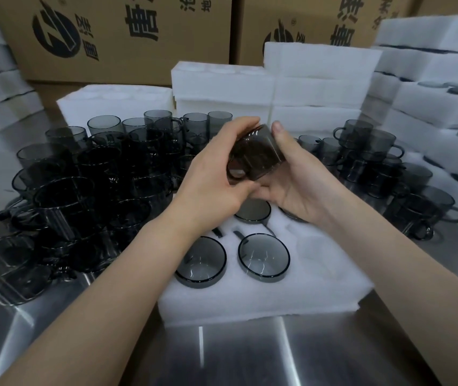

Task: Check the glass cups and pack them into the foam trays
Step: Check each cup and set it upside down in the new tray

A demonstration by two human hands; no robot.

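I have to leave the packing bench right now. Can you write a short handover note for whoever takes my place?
Hands: left hand and right hand together grip one smoky glass cup, tilted above the foam tray.
Done: at least three seated cups show in the tray, two in the near row and one partly hidden under the hands.
Left: the near-right pocket is empty. Loose cups wait in a left pile and a smaller right group. Spare trays are stacked behind.
Next: probably seat the held cup, then keep filling.
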